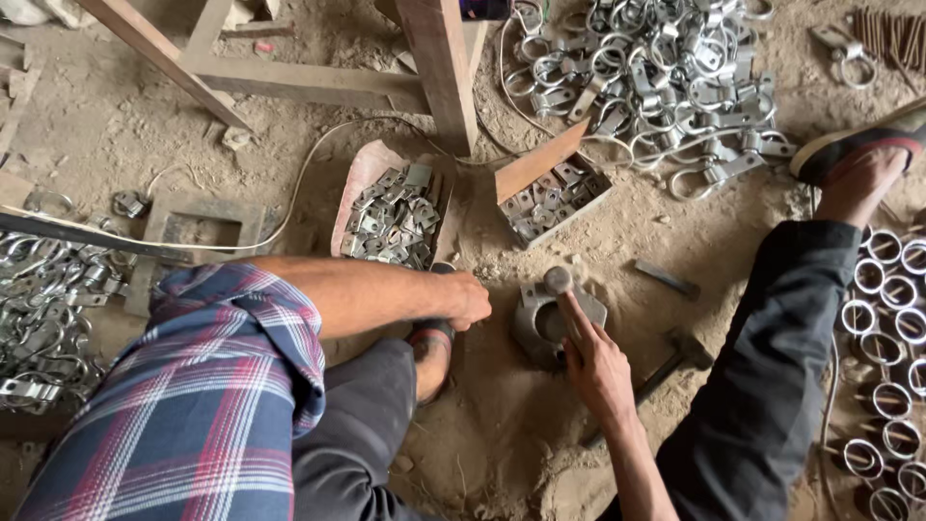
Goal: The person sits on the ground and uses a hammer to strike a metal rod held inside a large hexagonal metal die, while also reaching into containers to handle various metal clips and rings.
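Right hand [596,359] pinches a round-headed metal punch [559,286] on the grey steel block [536,323], left hand [467,299] seemingly curled closed beside it; slippage could bruise fingers.

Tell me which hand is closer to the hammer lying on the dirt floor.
Right. The right hand grips a metal rod on the die block, just left of the hammer. The left hand rests farther left, beyond the block.
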